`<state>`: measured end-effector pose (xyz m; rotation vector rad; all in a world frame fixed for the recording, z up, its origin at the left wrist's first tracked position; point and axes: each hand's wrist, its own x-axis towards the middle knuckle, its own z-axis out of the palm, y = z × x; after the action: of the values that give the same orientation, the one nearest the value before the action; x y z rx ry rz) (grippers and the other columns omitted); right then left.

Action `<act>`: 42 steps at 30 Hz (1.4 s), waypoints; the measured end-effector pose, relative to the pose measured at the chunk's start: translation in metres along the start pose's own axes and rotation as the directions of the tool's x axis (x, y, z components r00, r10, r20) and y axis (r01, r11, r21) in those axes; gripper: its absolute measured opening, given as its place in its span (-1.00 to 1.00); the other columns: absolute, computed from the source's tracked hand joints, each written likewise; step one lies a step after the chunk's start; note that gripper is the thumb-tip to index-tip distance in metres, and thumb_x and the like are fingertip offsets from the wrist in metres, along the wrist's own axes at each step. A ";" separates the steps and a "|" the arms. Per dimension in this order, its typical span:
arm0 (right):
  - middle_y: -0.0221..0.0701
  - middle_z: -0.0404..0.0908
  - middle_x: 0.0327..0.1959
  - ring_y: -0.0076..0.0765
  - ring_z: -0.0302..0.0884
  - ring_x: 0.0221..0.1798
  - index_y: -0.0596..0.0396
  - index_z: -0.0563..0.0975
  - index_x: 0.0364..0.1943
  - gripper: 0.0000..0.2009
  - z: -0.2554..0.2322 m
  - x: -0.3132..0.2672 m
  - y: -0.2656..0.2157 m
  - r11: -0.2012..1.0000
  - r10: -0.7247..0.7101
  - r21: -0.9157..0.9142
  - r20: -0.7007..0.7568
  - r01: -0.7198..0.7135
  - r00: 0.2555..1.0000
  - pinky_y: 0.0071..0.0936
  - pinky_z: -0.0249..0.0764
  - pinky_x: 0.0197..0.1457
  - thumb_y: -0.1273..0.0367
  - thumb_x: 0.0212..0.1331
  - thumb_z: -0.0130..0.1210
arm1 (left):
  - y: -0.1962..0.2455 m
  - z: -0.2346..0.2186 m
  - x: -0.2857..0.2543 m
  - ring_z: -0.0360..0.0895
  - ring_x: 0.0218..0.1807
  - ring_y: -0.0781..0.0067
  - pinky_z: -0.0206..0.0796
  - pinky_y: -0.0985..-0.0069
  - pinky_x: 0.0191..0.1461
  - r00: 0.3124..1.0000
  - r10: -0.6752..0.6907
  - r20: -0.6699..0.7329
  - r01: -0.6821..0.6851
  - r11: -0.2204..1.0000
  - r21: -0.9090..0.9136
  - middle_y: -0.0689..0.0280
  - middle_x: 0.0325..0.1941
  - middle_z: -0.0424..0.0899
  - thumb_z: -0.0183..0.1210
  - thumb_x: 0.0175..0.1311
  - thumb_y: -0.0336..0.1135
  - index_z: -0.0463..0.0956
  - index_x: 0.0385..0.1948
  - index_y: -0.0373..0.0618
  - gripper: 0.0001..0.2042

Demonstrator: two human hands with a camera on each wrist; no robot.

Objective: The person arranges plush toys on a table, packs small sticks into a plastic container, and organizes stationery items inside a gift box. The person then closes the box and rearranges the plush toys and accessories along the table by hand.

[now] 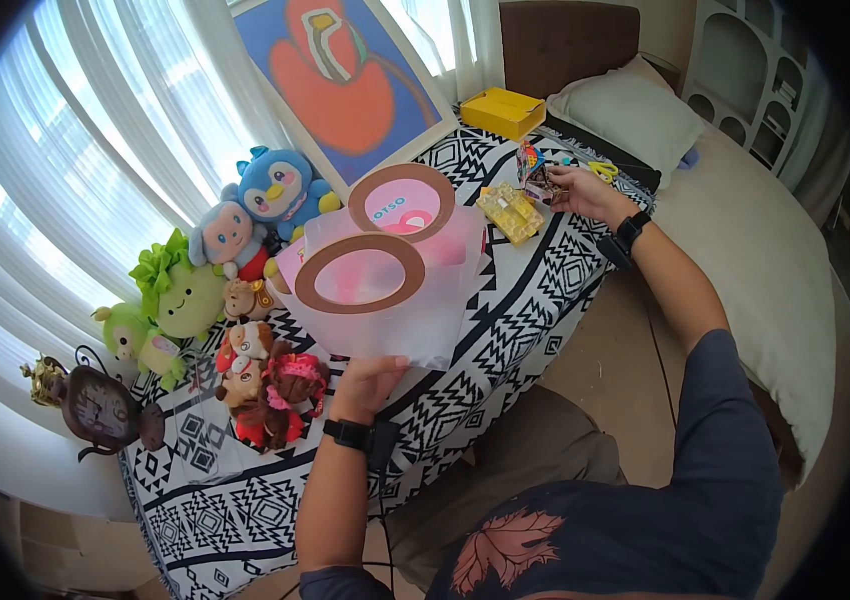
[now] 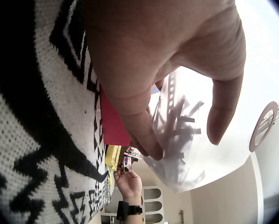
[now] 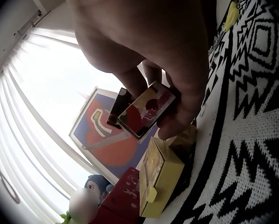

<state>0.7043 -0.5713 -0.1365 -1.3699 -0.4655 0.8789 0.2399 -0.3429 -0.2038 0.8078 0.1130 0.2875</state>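
Note:
A frosted, see-through bag (image 1: 385, 335) with brown oval handles stands on the patterned cloth, a pink box (image 1: 465, 235) showing within or behind it. My left hand (image 1: 370, 385) is at its near lower edge; in the left wrist view that hand (image 2: 167, 60) has thumb and fingers on either side of the clear sheet (image 2: 176, 140). At the right, my right hand (image 1: 585, 195) pinches small dark printed boxes (image 3: 148, 109), seen between its fingers (image 3: 174, 126) in the right wrist view. Just beside it lies a yellow box (image 1: 512, 213) with a clear front.
Plush toys (image 1: 185, 290) line the left side, with a dark clock (image 1: 100, 405) at the far left. A framed picture (image 1: 345, 80) leans at the back. A yellow tray-like box (image 1: 503, 113) and yellow scissors (image 1: 603, 170) lie toward the bed (image 1: 745, 260).

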 end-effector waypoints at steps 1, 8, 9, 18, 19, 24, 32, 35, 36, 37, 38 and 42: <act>-0.39 0.69 -0.03 -0.35 0.68 -0.09 0.06 0.46 0.32 -0.67 -0.004 0.002 0.003 0.998 0.001 0.059 0.019 -0.002 1.000 -0.22 0.63 0.13 0.31 0.59 0.03 | 0.000 0.000 0.000 0.45 0.47 0.02 0.28 0.11 0.57 1.000 0.001 0.004 -0.001 1.000 -0.002 0.08 0.41 0.50 0.27 0.02 -0.68 0.28 0.45 -0.26 -0.20; -0.36 0.59 -0.22 -0.39 0.42 -0.34 0.06 0.49 0.07 -0.72 -0.053 0.048 0.026 0.920 0.099 0.368 0.109 -0.133 0.989 -0.34 0.53 -0.11 0.18 0.65 -0.14 | -0.001 -0.003 0.001 0.48 0.45 0.04 0.30 0.13 0.56 1.000 0.018 0.021 -0.018 1.000 -0.010 0.09 0.37 0.54 0.25 0.06 -0.64 0.30 0.44 -0.27 -0.25; -0.35 0.59 -0.25 -0.42 0.36 -0.39 0.06 0.49 0.06 -0.69 -0.055 0.046 0.026 0.910 0.122 0.381 0.122 -0.160 0.985 -0.40 0.47 -0.22 0.16 0.65 -0.20 | -0.001 -0.004 0.000 0.48 0.45 0.04 0.30 0.13 0.56 1.000 0.017 0.021 -0.017 1.000 -0.008 0.09 0.37 0.54 0.25 0.06 -0.64 0.30 0.44 -0.27 -0.25; -0.39 0.53 -0.42 -0.54 0.27 -0.56 0.09 0.54 -0.07 -0.55 -0.054 0.043 0.019 0.831 0.259 0.504 0.027 -0.237 0.966 -0.62 0.19 -0.62 0.02 0.63 -0.25 | 0.000 -0.002 0.000 0.48 0.45 0.03 0.32 0.10 0.55 1.000 0.015 0.019 -0.014 1.000 -0.007 0.08 0.37 0.54 0.24 0.06 -0.62 0.30 0.44 -0.27 -0.25; -0.40 0.53 -0.44 -0.55 0.28 -0.57 0.08 0.54 -0.11 -0.52 -0.055 0.041 0.020 0.832 0.285 0.502 -0.018 -0.238 0.958 -0.64 0.20 -0.62 -0.01 0.62 -0.25 | 0.000 -0.001 0.000 0.48 0.45 0.02 0.33 0.09 0.55 1.000 0.016 0.010 -0.016 1.000 -0.004 0.08 0.38 0.53 0.24 0.05 -0.61 0.29 0.45 -0.27 -0.24; -0.39 0.55 -0.43 -0.56 0.33 -0.55 0.00 0.51 -0.09 -0.38 -0.060 0.023 0.022 0.968 0.249 0.058 -0.170 -0.243 0.954 -0.61 0.28 -0.62 -0.27 0.54 -0.29 | 0.000 0.005 0.000 0.46 0.47 -0.01 0.32 0.06 0.55 1.000 0.014 0.008 -0.014 1.000 -0.007 0.08 0.41 0.50 0.24 0.04 -0.61 0.26 0.47 -0.26 -0.21; -0.37 0.64 -0.44 -0.48 0.57 -0.44 0.13 0.62 -0.17 -0.12 -0.030 -0.011 -0.009 0.822 0.023 -0.518 -0.386 -0.238 0.922 -0.52 0.48 -0.37 -0.54 0.24 -0.07 | 0.002 0.008 0.001 0.42 0.50 -0.01 0.25 0.06 0.60 1.000 -0.010 0.022 0.010 1.000 0.010 0.08 0.42 0.50 0.26 0.03 -0.61 0.25 0.48 -0.26 -0.19; -0.36 0.67 -0.42 -0.50 0.62 -0.39 0.21 0.63 -0.08 -0.28 -0.025 -0.010 -0.006 0.603 -0.112 -0.784 -0.266 -0.148 0.957 -0.47 0.52 -0.33 -0.30 0.26 0.24 | 0.001 0.008 0.001 0.41 0.51 0.00 0.23 0.07 0.61 0.999 0.005 0.043 -0.006 1.000 0.006 0.08 0.43 0.49 0.27 0.03 -0.62 0.25 0.48 -0.25 -0.19; -0.36 0.68 -0.40 -0.51 0.63 -0.38 0.22 0.64 -0.03 -0.38 -0.024 -0.009 0.001 0.620 -0.193 -0.783 -0.223 -0.058 0.955 -0.49 0.53 -0.32 -0.14 0.23 0.36 | 0.002 0.009 0.001 0.41 0.51 0.00 0.23 0.07 0.61 0.999 0.007 0.043 -0.007 1.000 0.007 0.08 0.43 0.49 0.27 0.03 -0.62 0.25 0.48 -0.25 -0.19; -0.36 0.70 -0.39 -0.52 0.65 -0.38 0.23 0.64 0.02 -0.45 -0.025 -0.005 0.008 0.629 -0.274 -0.777 -0.181 0.034 0.944 -0.50 0.55 -0.30 0.02 0.19 0.47 | 0.002 0.011 0.000 0.41 0.51 0.00 0.23 0.07 0.61 0.999 0.001 0.036 -0.001 1.000 0.010 0.08 0.43 0.49 0.27 0.03 -0.61 0.25 0.48 -0.25 -0.18; -0.36 0.70 -0.39 -0.52 0.65 -0.38 0.23 0.64 0.02 -0.45 -0.028 0.002 0.016 0.629 -0.275 -0.777 -0.180 0.035 0.944 -0.50 0.55 -0.30 0.02 0.19 0.47 | 0.003 0.012 0.000 0.41 0.52 0.00 0.22 0.07 0.62 1.000 -0.006 0.030 0.006 1.000 0.013 0.08 0.44 0.48 0.28 0.03 -0.61 0.24 0.49 -0.25 -0.18; -0.37 0.72 -0.35 -0.52 0.64 -0.46 0.17 0.63 0.14 -0.54 -0.023 0.012 0.014 0.573 -0.337 -0.818 -0.179 0.051 0.924 -0.56 0.55 -0.42 0.22 0.25 0.46 | 0.003 0.012 0.000 0.41 0.52 0.00 0.21 0.07 0.62 1.000 -0.002 0.011 0.001 0.999 0.036 0.09 0.44 0.48 0.27 0.03 -0.60 0.24 0.49 -0.25 -0.18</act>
<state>0.7250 -0.5775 -0.1570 -2.2062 -0.8053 0.1948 0.2418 -0.3494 -0.1934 0.8445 0.1085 0.2800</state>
